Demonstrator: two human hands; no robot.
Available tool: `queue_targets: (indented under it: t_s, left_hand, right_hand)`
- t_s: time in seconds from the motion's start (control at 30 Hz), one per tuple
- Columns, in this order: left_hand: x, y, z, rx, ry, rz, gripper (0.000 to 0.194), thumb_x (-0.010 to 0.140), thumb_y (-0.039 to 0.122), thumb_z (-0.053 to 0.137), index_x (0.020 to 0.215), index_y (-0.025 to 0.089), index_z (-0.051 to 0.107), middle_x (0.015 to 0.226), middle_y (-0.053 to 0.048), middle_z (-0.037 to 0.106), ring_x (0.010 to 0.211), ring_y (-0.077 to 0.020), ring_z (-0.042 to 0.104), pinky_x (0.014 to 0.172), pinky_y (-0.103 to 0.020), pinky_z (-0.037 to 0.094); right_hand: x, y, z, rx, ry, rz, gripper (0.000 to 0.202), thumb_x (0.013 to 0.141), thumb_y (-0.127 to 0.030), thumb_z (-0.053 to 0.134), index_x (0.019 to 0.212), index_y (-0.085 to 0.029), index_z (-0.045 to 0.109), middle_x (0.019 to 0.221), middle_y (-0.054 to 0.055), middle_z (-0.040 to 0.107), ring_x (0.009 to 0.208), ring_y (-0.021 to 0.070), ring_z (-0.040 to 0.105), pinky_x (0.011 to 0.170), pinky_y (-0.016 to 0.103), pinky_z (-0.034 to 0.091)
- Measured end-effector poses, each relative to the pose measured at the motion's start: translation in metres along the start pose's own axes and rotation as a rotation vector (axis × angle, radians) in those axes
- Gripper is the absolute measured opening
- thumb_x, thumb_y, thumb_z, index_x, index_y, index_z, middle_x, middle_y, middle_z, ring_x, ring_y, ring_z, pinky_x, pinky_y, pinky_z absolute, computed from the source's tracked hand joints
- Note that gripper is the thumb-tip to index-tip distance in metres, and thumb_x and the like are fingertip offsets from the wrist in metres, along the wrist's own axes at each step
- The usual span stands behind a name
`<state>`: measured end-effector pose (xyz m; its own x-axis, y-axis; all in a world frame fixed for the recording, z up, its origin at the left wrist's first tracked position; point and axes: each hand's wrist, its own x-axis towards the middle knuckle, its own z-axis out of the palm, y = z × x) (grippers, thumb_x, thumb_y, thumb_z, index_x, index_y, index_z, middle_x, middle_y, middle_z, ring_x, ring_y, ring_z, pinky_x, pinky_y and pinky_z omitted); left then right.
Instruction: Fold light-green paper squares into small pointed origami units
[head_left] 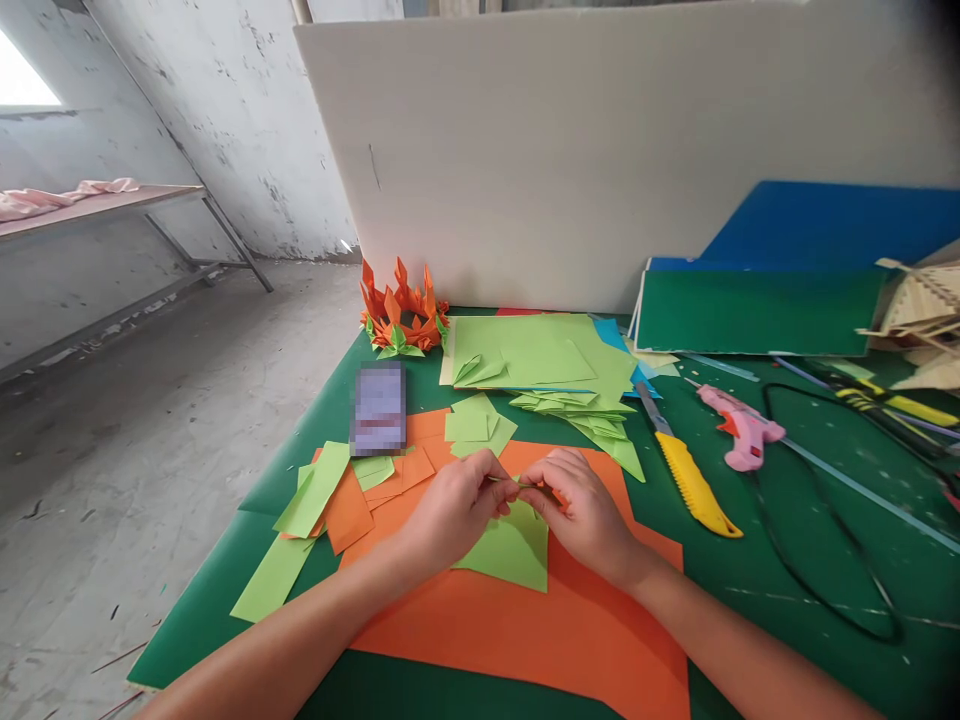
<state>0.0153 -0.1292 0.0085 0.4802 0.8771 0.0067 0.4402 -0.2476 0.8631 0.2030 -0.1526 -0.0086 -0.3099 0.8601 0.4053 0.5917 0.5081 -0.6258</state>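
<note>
My left hand (pixel 459 505) and my right hand (pixel 581 505) meet in front of me, fingertips pinched on either side of a small piece of folded green paper (pixel 520 484). Most of that piece is hidden by my fingers. Beneath my hands lies a light green paper square (pixel 517 555), resting on a large orange sheet (pixel 525 635). Just beyond are small green paper pieces (pixel 469 426), and farther back a pile of folded green paper leaves (pixel 581 405) sits beside a stack of green sheets (pixel 532 345).
A yellow utility knife (pixel 690 480) and a pink glue gun (pixel 746 428) with its black cord lie to the right. An orange folded-paper ring (pixel 405 310) stands at the back left, behind a blurred purple box-like object (pixel 378 408). A white board (pixel 525 160) rises behind the green table (pixel 217 585).
</note>
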Motion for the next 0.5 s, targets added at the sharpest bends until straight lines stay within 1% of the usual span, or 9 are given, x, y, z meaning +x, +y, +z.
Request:
queue_targets:
  t_s: [0.07, 0.1, 0.2, 0.3, 0.4, 0.47, 0.5]
  left_hand:
    - [0.0004, -0.0008, 0.0004, 0.036, 0.040, 0.056, 0.013, 0.091, 0.022, 0.046, 0.079, 0.019, 0.050, 0.082, -0.002, 0.066, 0.075, -0.0148, 0.061, 0.065, -0.026, 0.047]
    - [0.0007, -0.0013, 0.0001, 0.025, 0.053, 0.063, 0.012, 0.091, 0.022, 0.047, 0.080, 0.020, 0.051, 0.084, -0.002, 0.066, 0.078, -0.0153, 0.061, 0.067, -0.027, 0.047]
    - [0.0026, -0.0025, -0.0013, -0.124, 0.062, 0.008, 0.014, 0.091, 0.027, 0.049, 0.080, 0.020, 0.051, 0.083, -0.002, 0.065, 0.077, -0.0152, 0.062, 0.068, -0.027, 0.048]
    - [0.0043, -0.0034, -0.0015, -0.258, 0.051, -0.046, 0.018, 0.091, 0.032, 0.052, 0.078, 0.019, 0.051, 0.078, -0.001, 0.065, 0.074, -0.0146, 0.063, 0.067, -0.027, 0.049]
    - [0.0042, -0.0049, 0.0005, -0.296, 0.046, -0.090, 0.021, 0.091, 0.034, 0.053, 0.077, 0.019, 0.049, 0.073, -0.001, 0.064, 0.070, -0.0141, 0.062, 0.064, -0.025, 0.047]
    - [0.0036, -0.0070, 0.0022, -0.298, 0.055, -0.114, 0.021, 0.090, 0.034, 0.053, 0.077, 0.019, 0.048, 0.071, 0.000, 0.064, 0.068, -0.0136, 0.061, 0.061, -0.024, 0.045]
    - [0.0035, -0.0083, 0.0030, -0.297, 0.065, -0.121, 0.021, 0.090, 0.034, 0.053, 0.077, 0.019, 0.048, 0.071, 0.000, 0.064, 0.067, -0.0134, 0.060, 0.060, -0.024, 0.044]
  right_hand:
    - [-0.0002, -0.0007, 0.0001, -0.012, 0.012, -0.013, 0.017, 0.098, -0.027, 0.049, 0.083, -0.022, 0.057, 0.075, 0.003, 0.059, 0.075, 0.0194, 0.053, 0.071, 0.033, 0.042]
    - [-0.0005, -0.0009, 0.0002, -0.011, 0.018, -0.016, 0.015, 0.097, -0.026, 0.049, 0.085, -0.022, 0.057, 0.076, 0.004, 0.060, 0.076, 0.0198, 0.053, 0.071, 0.034, 0.042]
    - [-0.0015, -0.0010, 0.0005, 0.020, 0.032, -0.017, 0.009, 0.096, -0.022, 0.050, 0.090, -0.022, 0.057, 0.081, 0.005, 0.061, 0.081, 0.0207, 0.054, 0.073, 0.034, 0.045]
    - [-0.0024, -0.0006, 0.0013, 0.063, 0.020, 0.009, 0.011, 0.095, -0.020, 0.048, 0.092, -0.022, 0.058, 0.084, 0.005, 0.061, 0.083, 0.0214, 0.055, 0.072, 0.034, 0.047]
    - [-0.0037, -0.0001, 0.0030, 0.141, 0.030, 0.093, 0.010, 0.094, -0.022, 0.049, 0.100, -0.024, 0.057, 0.093, 0.006, 0.062, 0.088, 0.0213, 0.058, 0.074, 0.034, 0.051]
    - [-0.0051, 0.0007, 0.0040, 0.223, 0.053, 0.170, 0.018, 0.091, -0.026, 0.055, 0.109, -0.025, 0.052, 0.097, 0.006, 0.062, 0.092, 0.0209, 0.060, 0.077, 0.033, 0.052]
    - [-0.0059, 0.0013, 0.0042, 0.265, 0.051, 0.204, 0.024, 0.090, -0.028, 0.058, 0.112, -0.026, 0.049, 0.096, 0.005, 0.062, 0.093, 0.0206, 0.061, 0.078, 0.032, 0.052]
